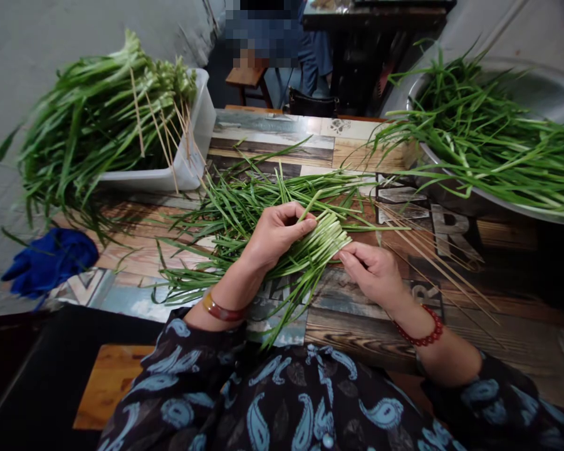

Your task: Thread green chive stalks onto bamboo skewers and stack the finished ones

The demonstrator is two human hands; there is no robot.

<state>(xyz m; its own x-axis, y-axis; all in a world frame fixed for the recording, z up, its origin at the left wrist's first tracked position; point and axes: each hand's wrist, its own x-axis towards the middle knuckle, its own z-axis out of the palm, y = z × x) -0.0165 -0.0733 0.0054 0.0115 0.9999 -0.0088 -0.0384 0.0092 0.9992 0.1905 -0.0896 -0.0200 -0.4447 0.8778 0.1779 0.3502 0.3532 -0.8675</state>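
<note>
A flat row of garlic chives (326,237), pale stem ends side by side, lies across my left hand (282,232). The left thumb and fingers are closed on it, and its green leaves trail to the lower left. My right hand (369,269) is in a pinch at the row's lower right edge, fingertips touching the stems. Whatever is between those fingertips is too small to make out. Loose garlic chives (244,203) are spread on the table under and behind my left hand. Several thin bamboo skewers (444,269) lie to the right of my right hand.
A white plastic tub (207,128) at the left is heaped with chives and skewers. At the right stands a metal basin (489,199) full of loose chives. A blue cloth (54,263) lies at the wooden table's (357,335) left edge. Beyond are a stool (247,74) and a person.
</note>
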